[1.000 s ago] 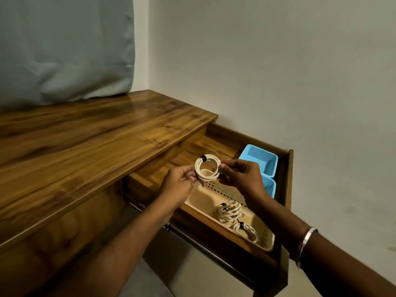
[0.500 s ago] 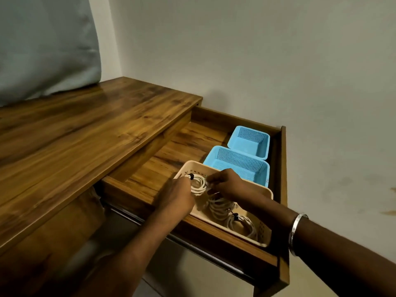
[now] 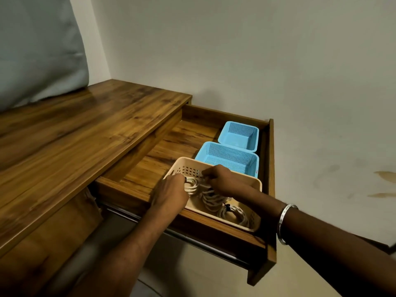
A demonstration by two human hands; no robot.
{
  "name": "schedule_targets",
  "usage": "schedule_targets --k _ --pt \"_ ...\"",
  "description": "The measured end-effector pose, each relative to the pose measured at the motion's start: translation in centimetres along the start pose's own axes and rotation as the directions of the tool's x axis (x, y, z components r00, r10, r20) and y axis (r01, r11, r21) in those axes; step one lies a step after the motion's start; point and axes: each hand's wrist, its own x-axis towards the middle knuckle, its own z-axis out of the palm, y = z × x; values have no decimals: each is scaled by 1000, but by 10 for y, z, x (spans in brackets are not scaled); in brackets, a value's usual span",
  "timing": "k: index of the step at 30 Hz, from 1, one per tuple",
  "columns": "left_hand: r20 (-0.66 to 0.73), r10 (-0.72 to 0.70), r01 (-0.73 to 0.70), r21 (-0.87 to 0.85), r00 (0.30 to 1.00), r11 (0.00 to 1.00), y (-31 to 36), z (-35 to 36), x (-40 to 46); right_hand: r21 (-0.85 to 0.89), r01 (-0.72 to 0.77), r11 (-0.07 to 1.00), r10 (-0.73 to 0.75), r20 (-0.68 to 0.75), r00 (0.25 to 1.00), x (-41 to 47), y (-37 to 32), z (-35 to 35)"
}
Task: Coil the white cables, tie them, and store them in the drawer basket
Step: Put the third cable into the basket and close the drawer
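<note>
Both hands reach into the beige perforated plastic basket (image 3: 256,183) at the open wooden drawer's (image 3: 270,168) front. The left hand (image 3: 171,192) and right hand (image 3: 220,181) pinch a coiled white cable (image 3: 191,185) at the basket's far end, likely to seat it flat beside two tied coils (image 3: 232,213) nearer the basket's front. Two blue mesh baskets (image 3: 227,156) sit behind it.

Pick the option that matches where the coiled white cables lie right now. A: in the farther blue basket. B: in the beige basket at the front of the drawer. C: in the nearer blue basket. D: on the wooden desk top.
B: the coiled white cables lie inside the beige basket, where the left hand and right hand both reach; both blue baskets show no cables.
</note>
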Motion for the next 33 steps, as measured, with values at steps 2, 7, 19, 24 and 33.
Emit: schedule_targets --k 2,7,19,24,33 --pt "-86 25 -28 -30 996 999 3 -1 -3 49 21 999 -17 -68 998 -8 1 -6" --pt "-218 181 -209 -111 959 972 36 -14 -11 223 114 968 -52 -264 963 -38 8 -27" --pt "-35 481 -481 11 876 877 159 58 -44 516 -30 856 372 -573 731 -95 108 -49" --pt "-5 459 -459 39 888 888 149 61 -33 604 9 797 379 -512 771 -84 105 -26" --pt "-43 432 -427 83 901 900 115 47 -12 707 118 697 330 -462 823 -63 86 -7"
